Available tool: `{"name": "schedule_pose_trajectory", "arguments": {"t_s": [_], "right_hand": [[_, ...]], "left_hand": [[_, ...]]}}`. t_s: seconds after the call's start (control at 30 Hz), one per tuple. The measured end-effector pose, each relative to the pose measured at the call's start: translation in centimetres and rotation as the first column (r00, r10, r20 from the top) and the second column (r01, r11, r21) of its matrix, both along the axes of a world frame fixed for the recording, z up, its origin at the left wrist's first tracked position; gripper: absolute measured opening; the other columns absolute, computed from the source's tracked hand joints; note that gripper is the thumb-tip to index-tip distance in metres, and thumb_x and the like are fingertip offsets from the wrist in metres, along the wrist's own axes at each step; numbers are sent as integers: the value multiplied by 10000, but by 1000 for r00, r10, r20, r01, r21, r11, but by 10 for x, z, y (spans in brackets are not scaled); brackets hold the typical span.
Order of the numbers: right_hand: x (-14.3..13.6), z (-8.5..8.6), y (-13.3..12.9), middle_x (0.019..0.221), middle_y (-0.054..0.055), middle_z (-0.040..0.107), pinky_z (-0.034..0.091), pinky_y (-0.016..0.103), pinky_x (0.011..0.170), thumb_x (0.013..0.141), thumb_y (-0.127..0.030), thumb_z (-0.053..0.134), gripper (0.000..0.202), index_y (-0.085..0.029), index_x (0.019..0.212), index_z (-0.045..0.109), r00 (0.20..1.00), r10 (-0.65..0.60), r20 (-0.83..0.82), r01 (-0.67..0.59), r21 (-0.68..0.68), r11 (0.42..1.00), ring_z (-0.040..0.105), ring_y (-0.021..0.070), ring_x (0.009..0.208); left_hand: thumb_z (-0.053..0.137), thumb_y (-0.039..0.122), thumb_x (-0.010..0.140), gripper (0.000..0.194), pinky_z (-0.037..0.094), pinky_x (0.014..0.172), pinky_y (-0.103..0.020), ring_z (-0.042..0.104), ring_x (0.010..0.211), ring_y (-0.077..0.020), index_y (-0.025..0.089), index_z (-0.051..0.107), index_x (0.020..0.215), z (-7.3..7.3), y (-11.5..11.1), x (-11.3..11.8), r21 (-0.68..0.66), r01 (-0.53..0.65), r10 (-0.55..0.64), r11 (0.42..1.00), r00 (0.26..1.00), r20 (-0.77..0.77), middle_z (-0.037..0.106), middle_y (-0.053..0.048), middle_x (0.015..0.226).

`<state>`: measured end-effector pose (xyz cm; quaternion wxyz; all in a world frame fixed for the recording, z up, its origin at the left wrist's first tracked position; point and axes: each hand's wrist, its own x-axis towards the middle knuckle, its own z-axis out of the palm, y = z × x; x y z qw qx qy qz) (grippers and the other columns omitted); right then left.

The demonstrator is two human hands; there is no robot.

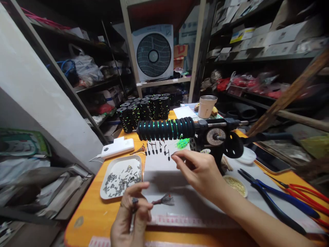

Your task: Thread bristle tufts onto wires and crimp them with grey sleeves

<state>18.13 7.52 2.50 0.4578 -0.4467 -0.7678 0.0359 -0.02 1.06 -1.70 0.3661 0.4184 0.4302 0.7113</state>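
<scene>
My left hand (131, 212) is closed at the tray's front right corner, its fingers curled round a small dark-tipped piece with a pale shaft, too small to name. Right by its fingertips is a thin dark stem with a flared grey fibre tuft (167, 199); whether they touch it I cannot tell. My right hand (197, 168) pinches thumb and forefinger together above the white paper (156, 168); anything between them is hidden. Just left of that pinch, small dark pieces with thin stems (156, 149) form a row below a ribbed black roller (167, 129) wound with green-blue strands.
A white tray (120, 158) of small metal bits sits at left, near a white power adapter (118, 146). Blue-handled pliers (272, 195), orange-handled tools (305, 195), a phone (269, 159) and a dish of gold bits (236, 185) lie right. Black spools (145, 108) stand behind.
</scene>
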Motion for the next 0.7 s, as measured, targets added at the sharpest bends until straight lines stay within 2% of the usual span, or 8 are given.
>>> {"name": "schedule_pose_trajectory", "arguments": {"t_s": [0.1, 0.17, 0.27, 0.37, 0.5, 0.6, 0.67, 0.7], "right_hand": [[-4, 1, -15, 694, 10, 664, 435, 231, 578, 973, -152, 502, 191, -153, 849, 646, 994, 95, 59, -90, -76, 993, 601, 123, 586], [-7, -1, -29, 668, -1, 646, 410, 239, 558, 956, -140, 507, 193, -163, 815, 638, 979, 167, 114, -152, -126, 980, 590, 126, 569], [-12, -12, -52, 687, 6, 652, 353, 276, 523, 904, -107, 540, 158, -173, 784, 617, 914, 263, 309, -211, -193, 958, 577, 141, 557], [-13, -21, -71, 705, -1, 662, 318, 292, 490, 866, -72, 590, 137, -181, 783, 598, 796, 352, 492, -270, -232, 935, 563, 141, 535], [-4, -7, -76, 712, -5, 658, 364, 274, 496, 935, -161, 611, 119, -179, 817, 617, 771, 410, 488, -336, -236, 912, 573, 133, 554], [6, 14, -59, 672, 19, 630, 432, 275, 539, 1029, -195, 447, 242, -134, 932, 660, 891, 261, 373, -297, 41, 954, 572, 148, 574], [8, 22, -43, 956, 116, 713, 521, 326, 815, 1028, -96, 374, 289, -65, 1141, 638, 843, 257, 472, -403, 238, 884, 649, 205, 912], [8, 23, -35, 1090, 135, 706, 490, 369, 965, 1032, -99, 375, 301, -62, 1194, 625, 795, 273, 542, -465, 256, 847, 618, 229, 1078]], "left_hand": [[727, 385, 838, 205, 470, 629, -207, 504, 578, -110, 219, 764, 953, 9, 11, -3, 9, -52, 52, 999, 995, -81, 679, -11, 794], [719, 340, 848, 141, 491, 663, -212, 566, 642, -127, 220, 764, 907, 16, 19, -1, 8, -26, 27, 1000, 988, -153, 716, -25, 844], [736, 278, 820, 77, 522, 703, -225, 660, 763, -167, 207, 759, 840, 23, 28, 9, -108, 136, -156, 985, 966, -206, 741, -35, 825], [741, 253, 794, 64, 519, 661, -220, 657, 741, -164, 194, 744, 818, 25, 27, 19, -230, 303, -349, 925, 916, -196, 718, -22, 784], [754, 278, 770, 158, 488, 621, -208, 606, 647, -143, 184, 680, 666, 19, 8, 15, -350, 369, -423, 861, 901, -92, 649, 11, 654], [765, 315, 750, 173, 477, 632, -212, 612, 625, -152, 189, 694, 655, 8, -11, 2, -438, 305, -365, 846, 929, -57, 658, 13, 609], [761, 333, 750, 190, 459, 617, -211, 597, 603, -154, 195, 697, 635, -1, -23, -7, -473, 234, -335, 849, 932, -141, 659, 10, 589], [758, 342, 749, 199, 451, 611, -212, 592, 603, -156, 199, 696, 626, -6, -28, -11, -478, 199, -321, 856, 928, -189, 666, 6, 597]]}}
